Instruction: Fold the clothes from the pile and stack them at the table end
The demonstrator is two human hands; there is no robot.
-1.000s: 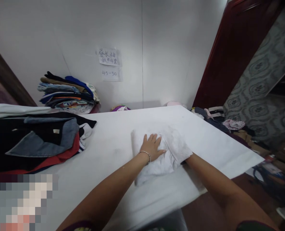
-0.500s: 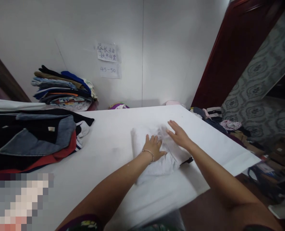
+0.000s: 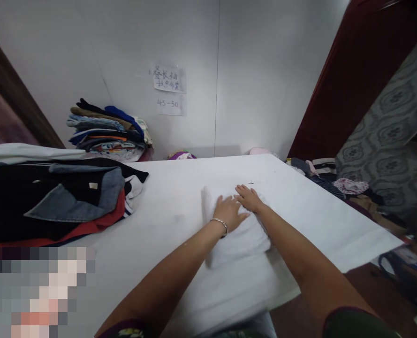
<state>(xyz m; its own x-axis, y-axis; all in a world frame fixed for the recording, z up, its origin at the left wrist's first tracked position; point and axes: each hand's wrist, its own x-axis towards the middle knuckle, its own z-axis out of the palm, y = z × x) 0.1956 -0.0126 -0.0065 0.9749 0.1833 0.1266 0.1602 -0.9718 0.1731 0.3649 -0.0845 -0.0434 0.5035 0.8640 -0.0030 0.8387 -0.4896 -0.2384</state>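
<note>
A folded white garment [image 3: 241, 246] lies on the white table [image 3: 173, 188] in front of me. My left hand [image 3: 228, 213], with a bracelet at the wrist, rests on its middle with the fingers spread. Just to the right and a little farther away, my right hand [image 3: 248, 198] lies flat on the garment, fingers stretched out. The two hands are close together, and neither grips the cloth. The garment's exact kind cannot be made out from this fold.
Loose dark clothes with a denim collar [image 3: 74, 202] lie at the table's left. Behind them stands a stack of folded clothes [image 3: 109, 131]. Paper notes [image 3: 170, 89] hang on the wall. More clothes [image 3: 335, 180] are heaped beyond the table's right edge.
My right hand has moved left and inward, and the garment's flap with a dark edge on the right now lies folded over. My left hand stays on the garment. The view has shifted slightly.
</note>
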